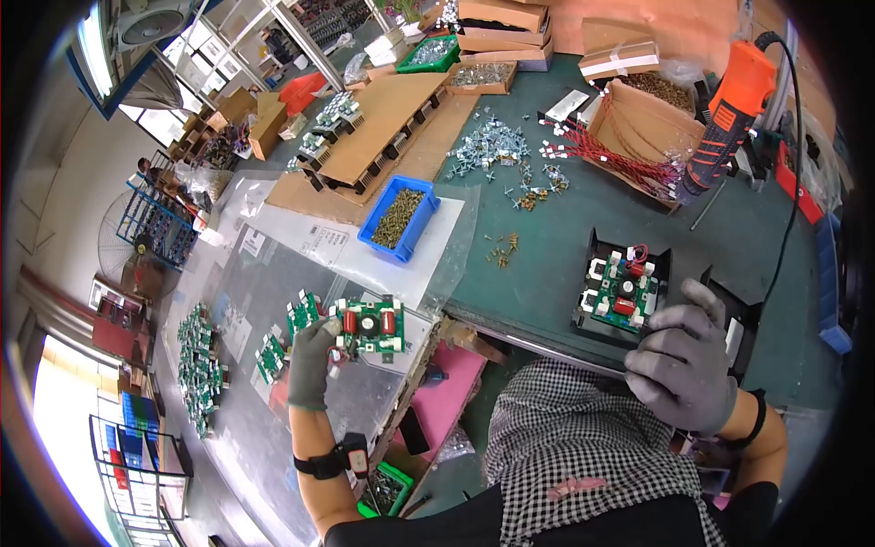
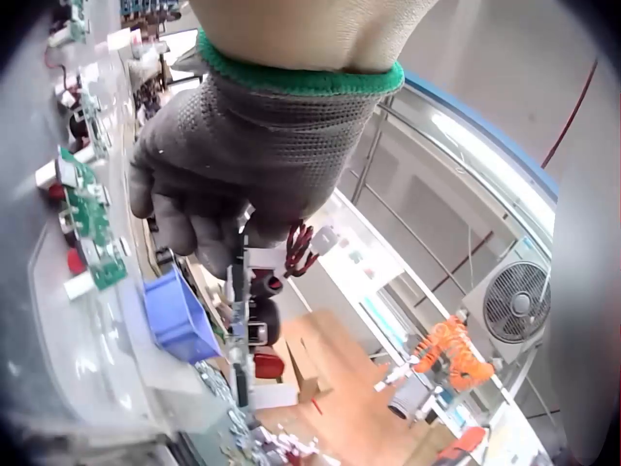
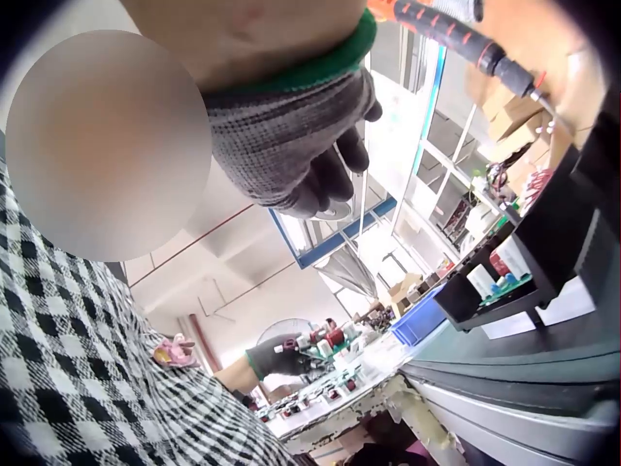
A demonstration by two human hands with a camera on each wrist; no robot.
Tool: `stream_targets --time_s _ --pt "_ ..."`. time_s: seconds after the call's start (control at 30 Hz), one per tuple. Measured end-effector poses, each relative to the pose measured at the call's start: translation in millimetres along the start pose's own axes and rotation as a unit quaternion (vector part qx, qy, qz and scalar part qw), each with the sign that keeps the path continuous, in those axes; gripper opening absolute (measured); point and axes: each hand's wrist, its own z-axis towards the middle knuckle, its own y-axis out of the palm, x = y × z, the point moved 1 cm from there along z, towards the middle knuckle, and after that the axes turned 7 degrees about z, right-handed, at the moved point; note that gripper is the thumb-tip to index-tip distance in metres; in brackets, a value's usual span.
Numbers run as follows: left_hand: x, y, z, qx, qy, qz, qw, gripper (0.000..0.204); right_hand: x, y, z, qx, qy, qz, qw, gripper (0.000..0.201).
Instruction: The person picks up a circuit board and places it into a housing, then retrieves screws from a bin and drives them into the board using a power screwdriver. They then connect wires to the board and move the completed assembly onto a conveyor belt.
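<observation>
My gloved left hand [image 1: 313, 365] pinches a green circuit board [image 1: 369, 325] at its edge, above the grey table on the left. White connectors, red parts and a round black coil sit on that board. In the left wrist view the circuit board [image 2: 243, 335] appears edge-on below the gloved fingers, beside a red wire [image 2: 299, 250]. My right hand [image 1: 684, 369], gloved too, hangs with loosely bent fingers beside a black housing [image 1: 592, 251], overlapping its near corner. Inside the housing lies another circuit board [image 1: 624, 284]. The right wrist view shows the right hand [image 3: 291, 150] holding nothing visible.
Several circuit boards [image 1: 196, 365] lie on the left table. A blue bin [image 1: 428, 211] of screws stands behind, with loose screws [image 1: 501, 251] and a silvery hardware pile [image 1: 492, 144] on the green table. An orange power screwdriver [image 1: 729, 114] hangs at right near a wire-filled box [image 1: 629, 118].
</observation>
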Motion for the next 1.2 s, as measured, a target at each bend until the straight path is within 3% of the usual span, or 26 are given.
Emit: stream_targets --time_s 0.07,0.1,0.2,0.27,0.3,0.4,0.5,0.6,0.67,0.73,0.83,0.93,0.97,1.07,1.2 --pt "6 15 -4 -0.010 0.044 0.005 0.999 0.037 -2 2 0 0.006 -0.007 0.020 1.000 0.020" --pt "38 30 -17 -0.085 0.006 0.015 0.996 0.036 -3 5 4 0.007 -0.016 0.031 0.999 0.020" --pt "81 89 -23 -0.225 0.052 0.055 0.971 0.028 -13 13 15 0.005 -0.041 0.018 0.999 0.017" --pt "102 128 -21 -0.372 0.089 0.022 0.924 0.026 -14 14 12 -0.012 -0.046 -0.003 0.999 0.016" --pt "104 148 -19 -0.403 0.140 0.027 0.904 0.025 -12 10 5 -0.062 -0.051 -0.027 0.996 0.016" --pt "140 184 -25 -0.485 0.024 0.002 0.874 0.025 -3 -10 -23 -0.116 -0.051 -0.079 0.989 0.016" --pt "143 231 -19 -0.573 0.083 0.031 0.815 0.029 -8 -32 -56 -0.102 -0.015 -0.144 0.984 0.015" --pt "171 252 -37 -0.471 0.411 0.102 0.774 0.039 -15 -41 -79 -0.069 0.016 -0.200 0.977 0.016" --pt "185 253 -47 -0.496 0.387 0.184 0.755 0.060 -19 -50 -97 -0.071 0.052 -0.219 0.972 0.015" --pt "199 260 -67 -0.448 0.443 0.338 0.699 0.061 -20 -58 -110 -0.064 0.097 -0.215 0.970 0.014" --pt "204 283 -82 -0.403 0.513 0.276 0.706 0.046 -18 -60 -128 -0.069 0.130 -0.232 0.962 0.012" --pt "219 324 -98 -0.476 0.589 0.113 0.644 0.036 -15 -64 -127 -0.081 0.159 -0.225 0.958 0.009" --pt "221 338 -106 -0.442 0.635 0.115 0.623 0.039 -12 -66 -128 -0.080 0.151 -0.220 0.960 0.011" --pt "240 369 -102 -0.523 0.531 0.128 0.654 0.047 -2 -74 -138 -0.043 0.232 -0.243 0.941 0.015" --pt "245 371 -70 -0.433 0.510 0.070 0.740 0.061 18 -77 -148 0.004 0.283 -0.189 0.940 0.026"
